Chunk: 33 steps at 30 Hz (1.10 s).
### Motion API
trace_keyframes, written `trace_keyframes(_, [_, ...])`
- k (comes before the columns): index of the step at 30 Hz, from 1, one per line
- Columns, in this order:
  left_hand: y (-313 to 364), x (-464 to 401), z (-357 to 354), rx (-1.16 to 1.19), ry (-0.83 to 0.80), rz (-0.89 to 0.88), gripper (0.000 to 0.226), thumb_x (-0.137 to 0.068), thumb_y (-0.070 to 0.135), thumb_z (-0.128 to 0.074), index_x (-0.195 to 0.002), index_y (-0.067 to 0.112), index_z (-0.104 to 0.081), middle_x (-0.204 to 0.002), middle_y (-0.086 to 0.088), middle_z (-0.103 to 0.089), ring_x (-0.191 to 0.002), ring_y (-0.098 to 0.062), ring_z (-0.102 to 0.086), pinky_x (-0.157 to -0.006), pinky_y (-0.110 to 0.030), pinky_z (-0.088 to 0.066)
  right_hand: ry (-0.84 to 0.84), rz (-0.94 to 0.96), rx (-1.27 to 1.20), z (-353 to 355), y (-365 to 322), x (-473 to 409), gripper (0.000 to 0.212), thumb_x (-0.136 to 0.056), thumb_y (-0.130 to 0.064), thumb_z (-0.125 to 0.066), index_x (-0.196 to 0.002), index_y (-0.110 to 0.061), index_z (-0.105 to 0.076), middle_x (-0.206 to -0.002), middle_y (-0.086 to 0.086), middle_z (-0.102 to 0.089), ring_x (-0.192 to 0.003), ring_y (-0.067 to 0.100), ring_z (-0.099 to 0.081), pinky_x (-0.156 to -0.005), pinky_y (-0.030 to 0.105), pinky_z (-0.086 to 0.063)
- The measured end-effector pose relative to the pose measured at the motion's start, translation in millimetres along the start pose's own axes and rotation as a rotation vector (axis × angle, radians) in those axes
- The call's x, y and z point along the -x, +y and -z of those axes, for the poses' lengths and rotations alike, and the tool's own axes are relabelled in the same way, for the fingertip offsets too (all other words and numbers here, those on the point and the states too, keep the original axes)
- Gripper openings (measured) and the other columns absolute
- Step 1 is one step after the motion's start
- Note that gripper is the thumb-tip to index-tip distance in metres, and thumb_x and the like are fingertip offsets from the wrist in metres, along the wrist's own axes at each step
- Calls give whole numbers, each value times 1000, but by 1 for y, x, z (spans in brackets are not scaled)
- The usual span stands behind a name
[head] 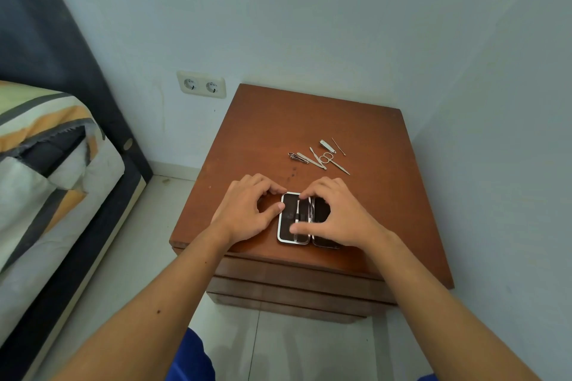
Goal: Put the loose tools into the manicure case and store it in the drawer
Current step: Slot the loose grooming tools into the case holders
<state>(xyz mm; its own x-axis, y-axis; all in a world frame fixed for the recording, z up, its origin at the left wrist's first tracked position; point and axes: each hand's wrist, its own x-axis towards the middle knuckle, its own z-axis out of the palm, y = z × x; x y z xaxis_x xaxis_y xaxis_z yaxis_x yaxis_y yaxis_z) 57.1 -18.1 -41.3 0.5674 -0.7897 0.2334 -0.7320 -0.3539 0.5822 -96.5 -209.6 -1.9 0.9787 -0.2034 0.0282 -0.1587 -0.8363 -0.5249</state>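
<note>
Already spread open flat, the manicure case, low centre of the frame near the front edge of the counter: two dark lined halves, the left rimmed in pale glossy trim, with what looks like a slim metal tool or two under straps along the hinge. Left hand resting against the left rim, fingers loosely curled, thumb touching the trim, clamped on nothing; probably bracing the case against sliding. Right hand pressed on top, thumb on the left half, fingers arched over the spine, likely flattening it for loading. Further up the frame, well apart from the case, the loose tools in a small scatter: thin, shiny steel, nail clippers, small scissors, pointed picks. Below, closed drawer fronts in the same reddish-brown wood, smooth and matte.
</note>
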Motion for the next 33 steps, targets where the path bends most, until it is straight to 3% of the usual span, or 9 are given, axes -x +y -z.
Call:
trace_keyframes(3, [0, 0, 0, 1, 1, 0, 24, -94, 48, -66, -117, 42, -66, -113, 24, -60, -105, -2, -52, -96, -32, -37, 151, -48, -81, 4, 4, -19, 39, -82, -57, -79, -110, -30, -73, -108, -15, -64, -101, 6, -57, -84, 21, -42])
trace_keyframes(7, [-1, 0, -1, 11, 17, -1, 24, -93, 47, -67, -116, 42, -67, -110, 23, -61, -102, -2, -52, -95, -32, -36, 274, -135, 15, 6, 8, -64, 19, -91, -37, -75, -107, -26, -78, -108, -5, -68, -108, 21, -58, -93, 34, -44])
trace_keyframes(11, [-2, 0, -1, 18, 23, -5, 25, -91, 49, -66, -114, 41, -68, -109, 22, -61, -101, -3, -53, -94, -32, -36, 249, -182, 59, 1, 8, -103, 23, -93, -30, -75, -115, -22, -78, -108, 0, -67, -108, 25, -58, -91, 33, -42])
trace_keyframes(14, [-2, -1, 0, 19, 23, 0, 25, -90, 49, -66, -113, 41, -69, -107, 22, -61, -100, -2, -52, -92, -31, -35, 230, -215, 50, -3, 12, -115, 21, -90, -28, -79, -109, -22, -81, -103, 1, -66, -105, 26, -61, -92, 39, -49])
trace_keyframes(19, [-2, -2, 0, 11, 13, 3, 24, -91, 48, -66, -113, 42, -67, -108, 22, -60, -101, -2, -52, -90, -29, -33, 245, -200, 24, -3, 15, -111, 12, -91, -25, -79, -100, -19, -82, -96, 0, -70, -94, 18, -60, -86, 36, -47])
trace_keyframes(25, [0, -2, 0, 12, 14, -1, 22, -90, 48, -65, -112, 43, -67, -107, 22, -60, -101, -3, -52, -92, -30, -34, 324, -215, -211, 6, 8, -75, 9, -89, -20, -80, -98, -19, -79, -80, -14, -68, -69, 0, -57, -72, 14, -44])
trace_keyframes(30, [-1, -2, -1, -8, 11, 1, 23, -92, 46, -66, -115, 41, -67, -108, 22, -60, -101, -3, -52, -94, -33, -36, 257, -188, -415, 11, 9, -25, 42, -92, -12, -76, -129, -33, -71, -84, 1, -73, -74, 8, -63, -80, 27, -56])
trace_keyframes(33, [-1, -2, -1, -26, -8, -3, 29, -94, 49, -63, -121, 43, -67, -111, 23, -59, -103, -3, -51, -95, -32, -35, 266, -191, -407, 7, 11, -4, 31, -91, -17, -79, -115, -36, -77, -85, 3, -73, -76, 20, -66, -80, 35, -57])
